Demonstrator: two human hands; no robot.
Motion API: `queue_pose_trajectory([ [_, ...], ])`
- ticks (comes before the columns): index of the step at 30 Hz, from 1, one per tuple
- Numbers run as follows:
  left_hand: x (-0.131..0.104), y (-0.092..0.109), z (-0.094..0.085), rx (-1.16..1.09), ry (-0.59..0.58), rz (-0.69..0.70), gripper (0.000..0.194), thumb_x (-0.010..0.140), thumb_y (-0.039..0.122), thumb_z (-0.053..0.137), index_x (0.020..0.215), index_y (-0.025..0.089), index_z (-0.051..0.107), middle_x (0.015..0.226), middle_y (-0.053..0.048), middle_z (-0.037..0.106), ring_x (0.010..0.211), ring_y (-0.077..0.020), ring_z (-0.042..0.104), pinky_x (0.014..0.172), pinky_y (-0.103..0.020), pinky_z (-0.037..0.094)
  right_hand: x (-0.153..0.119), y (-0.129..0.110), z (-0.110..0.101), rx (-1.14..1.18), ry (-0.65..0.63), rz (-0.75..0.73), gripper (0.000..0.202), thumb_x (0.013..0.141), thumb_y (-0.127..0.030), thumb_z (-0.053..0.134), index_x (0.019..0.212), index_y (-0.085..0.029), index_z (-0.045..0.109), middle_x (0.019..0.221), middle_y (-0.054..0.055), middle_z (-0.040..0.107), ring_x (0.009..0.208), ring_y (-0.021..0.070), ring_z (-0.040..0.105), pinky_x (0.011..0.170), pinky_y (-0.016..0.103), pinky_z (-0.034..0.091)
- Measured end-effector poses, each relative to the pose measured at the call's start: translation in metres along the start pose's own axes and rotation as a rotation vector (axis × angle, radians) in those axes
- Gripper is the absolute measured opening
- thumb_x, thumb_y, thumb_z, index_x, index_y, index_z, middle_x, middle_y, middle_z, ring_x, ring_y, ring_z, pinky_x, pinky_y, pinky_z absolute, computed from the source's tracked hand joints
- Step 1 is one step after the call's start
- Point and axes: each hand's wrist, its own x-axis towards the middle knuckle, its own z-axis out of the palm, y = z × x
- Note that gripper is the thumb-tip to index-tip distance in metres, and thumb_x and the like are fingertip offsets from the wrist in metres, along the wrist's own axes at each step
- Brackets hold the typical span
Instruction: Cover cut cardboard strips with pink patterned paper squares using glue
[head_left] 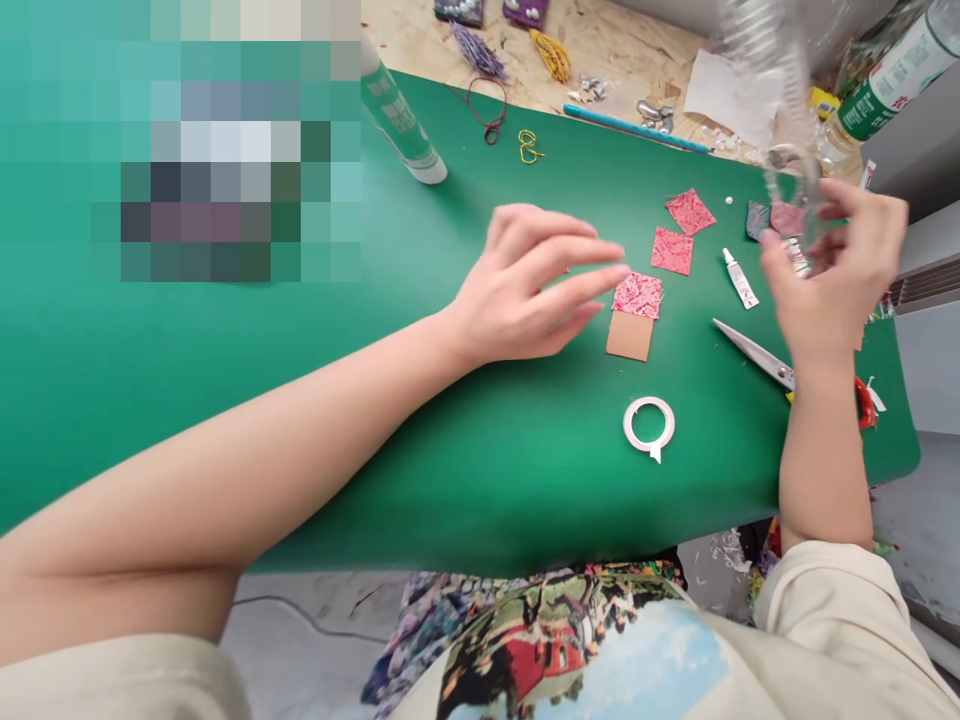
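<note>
My left hand (544, 285) hovers with spread fingers beside a red patterned square (637, 295), which adjoins a brown square (630, 336). Two more red squares (691, 212) lie farther back. At the right, my right hand (836, 255) has its fingers curled around the lower end of a clear plastic item (787, 130), blurred by motion. Beneath that hand are small dark and pink fabric pieces (757, 220), partly covered. A small white tube (741, 278) lies between the hands, and scissors (754, 353) rest partly under my right forearm. Nearer me sits a white tape roll (628, 425).
A green and white bottle (401, 120) stands at the back, near red and yellow cords (529, 147). Along the rear edge lies a blue pencil (637, 128). Another bottle (892, 85) is at the far right. A person, pixelated, is at the upper left.
</note>
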Motion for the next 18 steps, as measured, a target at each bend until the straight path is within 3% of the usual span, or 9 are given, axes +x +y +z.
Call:
queue_pose_trajectory([
  [2, 0.003, 0.003, 0.002, -0.053, -0.048, 0.150, 0.029, 0.099, 0.032, 0.055, 0.126, 0.028, 0.065, 0.120, -0.007, 0.076, 0.119, -0.0267, 0.068, 0.102, -0.052, 0.049, 0.005, 0.031, 0.001, -0.085, 0.123, 0.121, 0.041, 0.084, -0.028, 0.073, 0.121, -0.016, 0.061, 0.114, 0.022, 0.060, 0.099, 0.0305, 0.065, 0.070, 0.043, 0.055],
  [4, 0.006, 0.006, 0.004, -0.106, -0.126, 0.204, 0.026, 0.099, 0.030, 0.054, 0.120, 0.025, 0.068, 0.114, -0.008, 0.078, 0.112, -0.0256, 0.070, 0.096, -0.048, 0.052, 0.006, 0.057, 0.004, -0.184, 0.113, 0.237, 0.042, 0.082, -0.030, 0.078, 0.117, -0.017, 0.060, 0.116, 0.022, 0.060, 0.103, 0.0321, 0.064, 0.084, 0.050, 0.053],
  [6, 0.008, 0.009, 0.006, -0.151, -0.191, 0.207, 0.026, 0.097, 0.031, 0.053, 0.116, 0.023, 0.070, 0.112, -0.010, 0.078, 0.110, -0.0262, 0.070, 0.093, -0.047, 0.052, 0.006, 0.073, 0.003, -0.261, 0.026, 0.410, 0.057, 0.069, -0.034, 0.091, 0.114, -0.016, 0.061, 0.119, 0.026, 0.060, 0.103, 0.0356, 0.064, 0.091, 0.055, 0.049],
  [9, 0.008, 0.011, 0.007, -0.191, -0.209, 0.226, 0.028, 0.095, 0.030, 0.053, 0.116, 0.022, 0.070, 0.112, -0.011, 0.078, 0.110, -0.0266, 0.070, 0.093, -0.046, 0.052, 0.009, 0.071, -0.012, -0.362, -0.109, 0.654, 0.051, 0.071, -0.028, 0.091, 0.114, -0.016, 0.065, 0.126, 0.030, 0.059, 0.105, 0.0402, 0.067, 0.091, 0.057, 0.046],
  [12, 0.007, 0.009, 0.008, -0.195, -0.170, 0.268, 0.028, 0.095, 0.027, 0.053, 0.116, 0.020, 0.070, 0.111, -0.012, 0.078, 0.109, -0.0264, 0.070, 0.093, -0.045, 0.052, 0.014, 0.054, -0.039, -0.469, -0.249, 0.877, 0.057, 0.078, -0.029, 0.085, 0.128, -0.015, 0.063, 0.140, 0.032, 0.054, 0.122, 0.0463, 0.064, 0.095, 0.059, 0.045],
  [15, 0.007, 0.008, 0.009, -0.202, -0.146, 0.291, 0.027, 0.094, 0.025, 0.054, 0.115, 0.019, 0.070, 0.109, -0.012, 0.078, 0.106, -0.0261, 0.070, 0.093, -0.044, 0.052, 0.018, 0.047, -0.064, -0.495, -0.365, 0.998, 0.053, 0.097, -0.039, 0.056, 0.145, -0.014, 0.052, 0.153, 0.031, 0.044, 0.140, 0.0457, 0.054, 0.108, 0.062, 0.041],
  [18, 0.007, 0.007, 0.010, -0.215, -0.143, 0.293, 0.026, 0.094, 0.024, 0.055, 0.114, 0.018, 0.070, 0.108, -0.011, 0.077, 0.104, -0.0257, 0.069, 0.092, -0.043, 0.052, 0.016, 0.056, -0.076, -0.538, -0.430, 1.096, 0.059, 0.099, -0.036, 0.046, 0.152, -0.012, 0.045, 0.159, 0.032, 0.039, 0.141, 0.0467, 0.052, 0.114, 0.065, 0.039],
])
